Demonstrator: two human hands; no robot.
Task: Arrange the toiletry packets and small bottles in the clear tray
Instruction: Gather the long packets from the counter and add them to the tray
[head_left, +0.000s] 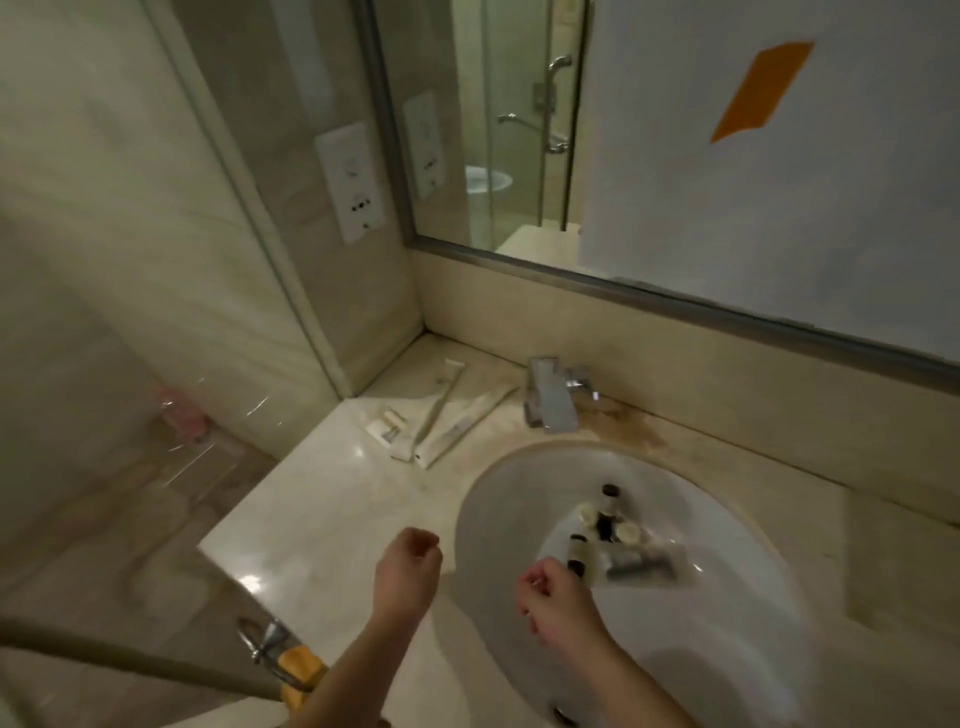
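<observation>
Two hands (408, 564) (553, 597) low in the frame, over counter and sink; neither grasps anything.

Left hand loosely curled above the counter (322, 499), lower centre; right hand loosely curled over the sink (498, 488) rim, just beside the tray (675, 574); clear tray lies inside the basin, lower right, blurred; small bottles (605, 514) with dark and pale caps stand in it, exact count unclear; packets (441, 421) lie scattered on the counter at centre, left of the tap (553, 397), well apart from the tray.
</observation>
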